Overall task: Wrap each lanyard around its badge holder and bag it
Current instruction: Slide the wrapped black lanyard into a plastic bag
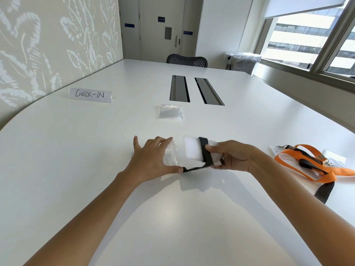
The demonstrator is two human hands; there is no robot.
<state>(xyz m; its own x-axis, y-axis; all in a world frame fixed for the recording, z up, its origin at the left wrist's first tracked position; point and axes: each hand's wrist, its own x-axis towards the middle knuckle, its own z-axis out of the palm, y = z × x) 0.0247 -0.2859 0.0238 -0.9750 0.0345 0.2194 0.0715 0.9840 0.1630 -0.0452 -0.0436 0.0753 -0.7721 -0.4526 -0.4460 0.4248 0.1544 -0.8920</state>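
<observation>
Bagging step, first badge. The right hand [233, 157] holds a badge holder [193, 149] just above the desk [172, 217], its fingers [210, 147] pinching a black lanyard [206, 152] that is banded around the holder's right end. A loose tail of that lanyard trails down and left to the left thumb. The left hand [151, 157] rests spread over a clear bag [171, 155] lying flat on the desk, fingers fanned, none visibly pinching; whether the bag's mouth is open cannot be told. Holder and bag touch or nearly touch at the bag's right edge. Judged stage: wrap largely done, insertion about to begin. The next move calls for tucking the tail, parting the bag's mouth with the left fingers, and sliding the holder in leading edge first without loosening the band. A spare bag [170, 111] lies farther off; orange and black lanyards [307, 162] with their holders wait at the right.
</observation>
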